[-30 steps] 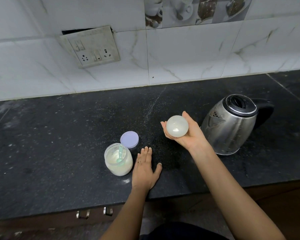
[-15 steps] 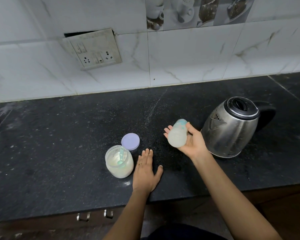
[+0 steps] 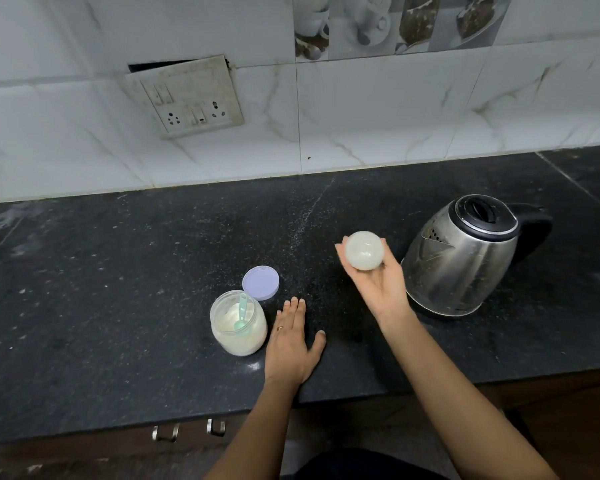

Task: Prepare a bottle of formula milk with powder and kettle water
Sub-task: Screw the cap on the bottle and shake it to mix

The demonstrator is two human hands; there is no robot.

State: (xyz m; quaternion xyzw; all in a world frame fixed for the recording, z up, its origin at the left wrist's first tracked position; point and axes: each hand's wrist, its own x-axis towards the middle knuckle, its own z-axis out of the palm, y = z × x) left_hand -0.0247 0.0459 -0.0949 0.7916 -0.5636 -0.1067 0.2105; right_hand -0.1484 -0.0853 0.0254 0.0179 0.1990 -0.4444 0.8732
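My right hand (image 3: 381, 289) holds a milky bottle (image 3: 364, 250) above the black counter, its round base turned toward me and its top hidden. A steel kettle (image 3: 461, 258) with a black lid and handle stands just right of that hand. My left hand (image 3: 291, 344) lies flat on the counter, fingers together, holding nothing. Just left of it stands an open powder jar (image 3: 238, 327) with a green scoop (image 3: 241, 311) inside. The jar's lilac lid (image 3: 260, 282) lies behind it.
The black counter (image 3: 118, 271) runs to a white tiled wall with a switch and socket plate (image 3: 184, 97). Drawer handles (image 3: 187, 431) show below the front edge. A seam in the counter runs at the far right.
My right hand has swung the bottle from lower and tilted, with its blue top showing, back up so its base faces me, as a second ago. My left hand has stayed put.
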